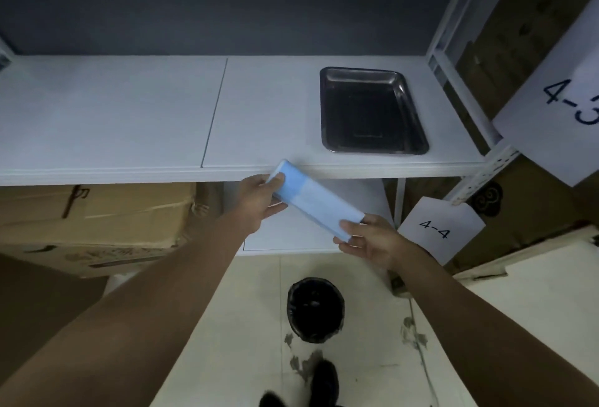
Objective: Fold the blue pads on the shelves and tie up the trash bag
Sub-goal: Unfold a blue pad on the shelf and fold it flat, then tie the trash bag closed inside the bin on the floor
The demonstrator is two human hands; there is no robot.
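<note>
Here, white shelf (129, 115) bears steel tray (372, 144).

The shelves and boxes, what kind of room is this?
Probably a storeroom. White metal shelves carry paper labels marked 4-4 and 4-3, big cardboard boxes sit beneath, and a bin lined with a black trash bag stands on the floor.

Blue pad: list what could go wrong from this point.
1. The folded blue pad is pinched only at its ends by the left hand and right hand, in the air off the shelf edge; the folds might spring open.
2. If it slips, it may drop into the open trash bag on the floor below.
</note>
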